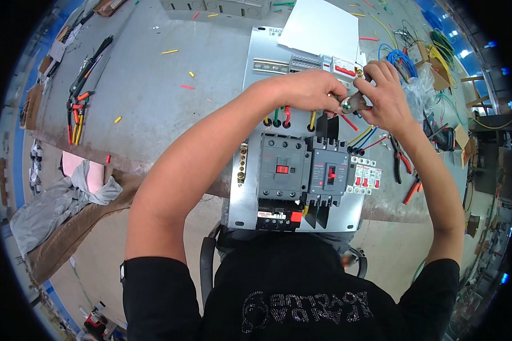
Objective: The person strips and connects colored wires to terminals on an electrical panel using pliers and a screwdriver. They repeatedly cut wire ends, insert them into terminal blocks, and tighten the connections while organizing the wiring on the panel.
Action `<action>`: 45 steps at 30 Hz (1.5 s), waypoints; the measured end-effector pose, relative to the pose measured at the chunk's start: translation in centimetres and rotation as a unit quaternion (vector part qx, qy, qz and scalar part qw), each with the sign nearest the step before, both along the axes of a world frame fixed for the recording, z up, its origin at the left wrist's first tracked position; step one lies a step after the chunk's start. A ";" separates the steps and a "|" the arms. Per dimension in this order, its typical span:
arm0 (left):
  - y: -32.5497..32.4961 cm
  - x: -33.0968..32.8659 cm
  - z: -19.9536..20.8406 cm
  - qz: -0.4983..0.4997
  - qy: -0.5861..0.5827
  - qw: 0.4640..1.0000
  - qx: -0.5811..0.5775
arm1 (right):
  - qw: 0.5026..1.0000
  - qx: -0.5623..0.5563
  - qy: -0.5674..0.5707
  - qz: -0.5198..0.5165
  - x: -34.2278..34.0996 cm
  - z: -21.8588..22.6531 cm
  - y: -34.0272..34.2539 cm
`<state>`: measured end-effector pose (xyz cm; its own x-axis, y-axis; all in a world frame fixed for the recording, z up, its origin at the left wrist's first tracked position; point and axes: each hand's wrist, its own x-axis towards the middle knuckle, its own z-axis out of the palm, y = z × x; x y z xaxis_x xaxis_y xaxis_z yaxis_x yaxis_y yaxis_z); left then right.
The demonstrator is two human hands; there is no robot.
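Observation:
My left hand [314, 91] reaches across the upper part of a metal mounting plate [247, 215], its fingertips pinched together. What lies between them is too small to make out. Right against those fingertips is the metal head of a hand tool [355, 103], probably pliers, with my right hand [388, 96] closed around it. A bit of green shows by its jaws. Below my hands, coloured wires [287, 116] come up through holes in the plate. Lower down sit a grey contactor [281, 162], a dark breaker [329, 175] and a thermal relay [277, 217].
Small white breakers [365, 176] stand on the plate's right edge. To the right lie red-handled pliers [401, 156], a cordless tool [441, 136], a plastic bag [420, 94] and coiled blue wire [403, 61]. At left are long cutters [82, 94]; a white sheet [318, 28] covers the plate's top.

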<state>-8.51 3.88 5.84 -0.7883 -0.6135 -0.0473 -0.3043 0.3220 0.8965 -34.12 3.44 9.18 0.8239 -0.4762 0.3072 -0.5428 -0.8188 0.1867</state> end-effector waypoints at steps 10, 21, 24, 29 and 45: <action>-1.2 -0.4 -1.2 -0.016 -0.004 0.999 -0.034 | 0.991 0.072 0.028 -0.110 0.0 0.8 2.9; -0.5 -1.3 -0.6 0.044 -0.014 0.996 -0.082 | 0.939 0.234 0.065 -0.242 0.5 3.9 5.8; -0.6 -0.8 -0.6 0.043 -0.033 0.996 -0.074 | 0.925 0.271 0.090 -0.250 2.0 6.0 5.7; -1.4 -0.7 -1.7 0.028 0.012 0.998 -0.050 | 0.927 0.286 0.077 -0.232 2.5 7.0 5.7; -2.1 -2.0 -2.7 0.104 0.004 0.992 -0.067 | 0.798 0.397 0.109 -0.441 8.9 8.2 5.6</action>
